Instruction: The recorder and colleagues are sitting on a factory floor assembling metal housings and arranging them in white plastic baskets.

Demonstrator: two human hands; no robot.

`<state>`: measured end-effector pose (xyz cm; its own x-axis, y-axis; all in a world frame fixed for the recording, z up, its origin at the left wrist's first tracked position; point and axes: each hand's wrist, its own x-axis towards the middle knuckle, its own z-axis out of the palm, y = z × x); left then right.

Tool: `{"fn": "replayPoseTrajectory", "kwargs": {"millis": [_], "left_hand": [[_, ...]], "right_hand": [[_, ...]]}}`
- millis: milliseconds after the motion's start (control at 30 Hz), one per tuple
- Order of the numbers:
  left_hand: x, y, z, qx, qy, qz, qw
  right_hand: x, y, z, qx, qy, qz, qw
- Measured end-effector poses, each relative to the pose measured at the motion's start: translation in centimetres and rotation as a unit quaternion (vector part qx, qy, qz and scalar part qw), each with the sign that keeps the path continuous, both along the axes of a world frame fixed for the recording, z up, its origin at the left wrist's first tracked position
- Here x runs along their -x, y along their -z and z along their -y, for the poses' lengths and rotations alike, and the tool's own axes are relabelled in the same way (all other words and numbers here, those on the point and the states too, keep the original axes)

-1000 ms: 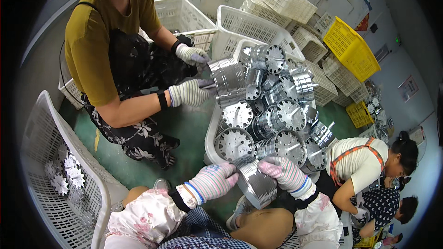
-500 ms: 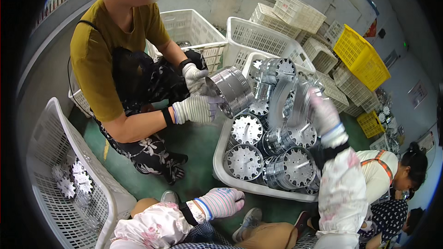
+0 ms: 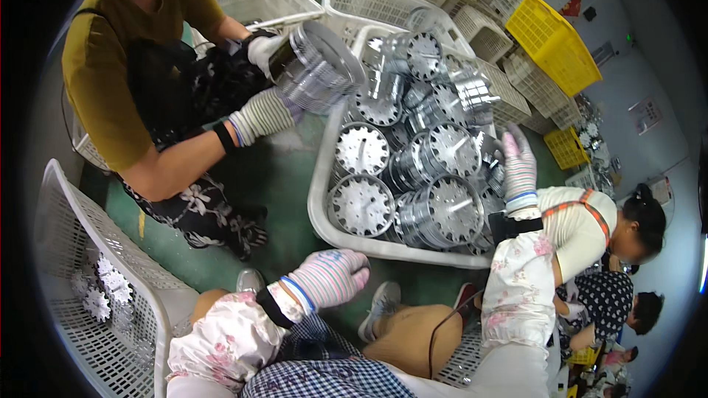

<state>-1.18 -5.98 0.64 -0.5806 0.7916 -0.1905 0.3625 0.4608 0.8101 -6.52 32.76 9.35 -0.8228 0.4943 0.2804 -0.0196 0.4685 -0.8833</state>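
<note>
My left hand [image 3: 330, 278], in a striped knit glove, hovers over my lap with its fingers curled closed; whatever they might hold is hidden. My right hand [image 3: 519, 166], gloved the same way, is raised at the right side of a large white tub [image 3: 335, 232], fingers stretched out and apart. It holds nothing that I can see. Ringed silver metal cylinders with toothed end discs fill the tub. Closest to my right hand is a shiny metal cylinder [image 3: 476, 94] on top of the pile. A front cylinder [image 3: 451, 210] lies with its disc and central shaft facing me.
A co-worker facing me grips a ringed metal cylinder [image 3: 316, 70] in both gloved hands. A white basket [image 3: 158, 309] with loose toothed discs [image 3: 110, 284] stands at left. White crates [image 3: 479, 33] and a yellow crate [image 3: 553, 43] are stacked behind. Another person [image 3: 579, 232] bends over at right.
My right hand has come away from a blurred metal part over the tub and now has spread fingers. The co-worker's cylinder has tilted and turned. The whole view has shifted.
</note>
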Motion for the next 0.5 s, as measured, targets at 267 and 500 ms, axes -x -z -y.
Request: {"fn": "replayPoseTrajectory", "kwargs": {"millis": [267,500], "left_hand": [[-0.1,0.2,-0.9,0.02,-0.009,-0.009,1.0],[-0.7,0.0,-2.1,-0.045,-0.045,0.044,0.997]], "right_hand": [[-8.5,7.0,1.4,-0.041,-0.05,0.135,0.989],[-10.2,8.5,2.5,-0.078,0.005,0.018,0.997]]}}
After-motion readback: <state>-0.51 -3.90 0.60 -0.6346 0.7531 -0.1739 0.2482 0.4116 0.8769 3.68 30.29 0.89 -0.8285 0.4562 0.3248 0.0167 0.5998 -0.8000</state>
